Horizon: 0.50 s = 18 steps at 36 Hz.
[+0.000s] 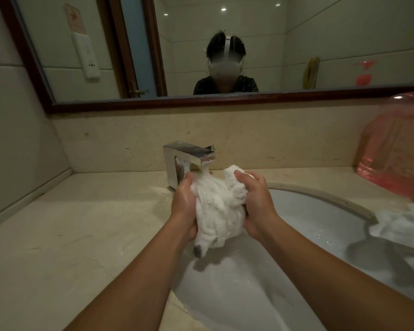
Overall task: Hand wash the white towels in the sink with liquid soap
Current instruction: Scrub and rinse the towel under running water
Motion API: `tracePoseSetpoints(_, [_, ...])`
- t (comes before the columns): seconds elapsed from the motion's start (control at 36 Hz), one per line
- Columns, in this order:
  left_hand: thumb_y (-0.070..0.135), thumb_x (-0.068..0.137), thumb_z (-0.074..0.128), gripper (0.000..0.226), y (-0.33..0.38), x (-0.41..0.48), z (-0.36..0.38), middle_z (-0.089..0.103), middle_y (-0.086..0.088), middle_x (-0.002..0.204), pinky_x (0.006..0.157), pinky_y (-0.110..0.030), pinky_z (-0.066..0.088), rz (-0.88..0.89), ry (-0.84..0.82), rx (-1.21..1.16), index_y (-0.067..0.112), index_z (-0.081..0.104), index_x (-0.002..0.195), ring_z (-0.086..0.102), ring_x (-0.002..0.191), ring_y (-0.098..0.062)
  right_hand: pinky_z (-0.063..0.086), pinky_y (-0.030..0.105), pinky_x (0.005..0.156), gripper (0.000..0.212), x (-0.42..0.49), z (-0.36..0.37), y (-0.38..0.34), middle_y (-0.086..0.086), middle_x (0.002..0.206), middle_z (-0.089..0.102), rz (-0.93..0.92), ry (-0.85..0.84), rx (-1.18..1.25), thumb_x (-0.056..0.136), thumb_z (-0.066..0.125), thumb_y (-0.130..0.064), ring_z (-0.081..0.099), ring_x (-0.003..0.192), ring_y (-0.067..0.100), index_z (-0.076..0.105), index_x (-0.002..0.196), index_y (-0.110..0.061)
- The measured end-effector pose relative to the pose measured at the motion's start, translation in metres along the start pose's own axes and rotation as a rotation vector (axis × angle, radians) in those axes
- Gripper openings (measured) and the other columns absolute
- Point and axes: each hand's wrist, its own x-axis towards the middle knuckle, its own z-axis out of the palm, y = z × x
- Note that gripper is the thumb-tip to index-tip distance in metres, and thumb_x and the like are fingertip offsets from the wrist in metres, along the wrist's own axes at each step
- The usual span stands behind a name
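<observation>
Two hands share one towel: from my remote seat I see the left hand (185, 206) and the right hand (256, 201) each curled tight round the same bunched white towel (220, 211). They clamp the cloth from either side and hold it up over the sink (308, 211), just under the spout of the single tap (189, 156). One stream of water (204, 173) falls from the spout onto the top of the bundle, and one wet tail of cloth hangs from its underside toward the basin. A second towel (397, 225) lies over the sink's right rim, well apart from my hands and partly cut off by the frame edge. One pink bag (397, 158) stands on the counter (69, 235) behind that towel, against the back wall; I cannot tell what is in it. One mirror (225, 44) hangs above the tap, showing one person and two ceiling lights (223, 9).
</observation>
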Motion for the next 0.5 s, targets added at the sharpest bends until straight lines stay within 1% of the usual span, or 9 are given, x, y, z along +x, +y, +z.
tracePoseSetpoints(0.06, [0.076,0.100,0.040,0.086,-0.001,0.001,0.001,0.073,-0.031,0.121,0.110,-0.064,0.048,-0.005,0.000,-0.014,0.002,0.070,0.131,0.071,0.113,-0.051,0.064,0.043,0.078,0.036,-0.003,0.000,-0.001,0.008,0.114,0.079,-0.009,-0.047,-0.022,0.099,0.070,-0.024,0.080,0.095,0.024,0.062,0.133,-0.030])
tracePoseSetpoints(0.11, [0.075,0.100,0.043,0.081,0.000,-0.001,0.005,0.076,-0.027,0.117,0.105,-0.062,0.053,0.036,0.013,0.025,0.004,0.071,0.128,0.074,0.108,-0.047,0.064,0.047,0.091,0.031,-0.006,0.002,-0.001,0.005,0.116,0.080,-0.034,-0.085,-0.090,0.099,0.069,-0.029,0.079,0.103,0.025,0.066,0.129,-0.034])
tracePoseSetpoints(0.14, [0.072,0.101,0.047,0.074,0.000,-0.002,0.007,0.077,-0.023,0.114,0.100,-0.056,0.058,0.077,0.049,0.065,0.007,0.072,0.128,0.076,0.105,-0.042,0.062,0.050,0.097,0.028,-0.008,0.003,0.001,0.005,0.114,0.081,-0.040,-0.094,-0.149,0.098,0.070,-0.034,0.079,0.105,0.025,0.069,0.126,-0.033])
tracePoseSetpoints(0.19, [0.061,0.106,0.049,0.055,-0.001,-0.004,0.011,0.079,-0.014,0.113,0.079,-0.034,0.065,0.218,0.123,0.219,0.015,0.070,0.128,0.077,0.098,-0.028,0.060,0.053,0.101,0.029,-0.014,0.007,0.004,0.003,0.108,0.082,-0.067,-0.104,-0.266,0.096,0.071,-0.045,0.079,0.102,0.025,0.074,0.118,-0.026])
tracePoseSetpoints(0.22, [0.056,0.108,0.048,0.047,-0.002,-0.007,0.012,0.078,-0.011,0.113,0.067,-0.025,0.062,0.283,0.128,0.302,0.019,0.068,0.130,0.076,0.095,-0.023,0.061,0.050,0.098,0.030,-0.018,0.011,0.005,0.001,0.105,0.082,-0.088,-0.104,-0.314,0.097,0.070,-0.049,0.079,0.100,0.022,0.075,0.116,-0.026])
tracePoseSetpoints(0.25, [0.055,0.109,0.047,0.044,-0.004,-0.009,0.013,0.078,-0.007,0.112,0.062,-0.021,0.059,0.320,0.113,0.357,0.022,0.068,0.130,0.075,0.095,-0.019,0.062,0.047,0.095,0.032,-0.022,0.013,0.006,-0.002,0.103,0.082,-0.107,-0.099,-0.354,0.099,0.067,-0.053,0.080,0.097,0.019,0.075,0.116,-0.027])
tracePoseSetpoints(0.36, [0.064,0.107,0.043,0.039,-0.008,-0.015,0.015,0.078,0.008,0.096,0.076,-0.030,0.059,0.389,0.080,0.501,0.038,0.071,0.104,0.074,0.093,-0.011,0.063,0.046,0.090,0.046,-0.027,0.019,0.008,-0.007,0.096,0.080,-0.254,-0.030,-0.545,0.094,0.060,-0.073,0.078,0.091,0.014,0.076,0.105,-0.030])
tracePoseSetpoints(0.44, [0.084,0.091,0.038,0.064,-0.008,-0.017,0.018,0.079,0.003,0.100,0.091,-0.049,0.062,0.436,0.106,0.591,0.035,0.076,0.109,0.076,0.096,-0.020,0.061,0.038,0.076,0.048,-0.027,0.019,0.005,-0.011,0.083,0.078,-0.335,0.064,-0.618,0.090,0.065,-0.074,0.074,0.077,0.005,0.075,0.091,-0.027])
tracePoseSetpoints(0.5, [0.082,0.090,0.037,0.065,-0.009,-0.017,0.018,0.079,0.004,0.098,0.090,-0.047,0.062,0.462,0.111,0.648,0.034,0.076,0.107,0.075,0.095,-0.019,0.055,0.029,0.068,0.044,-0.029,0.017,0.005,-0.012,0.078,0.076,-0.377,0.115,-0.650,0.094,0.066,-0.067,0.071,0.071,0.003,0.074,0.086,-0.025])
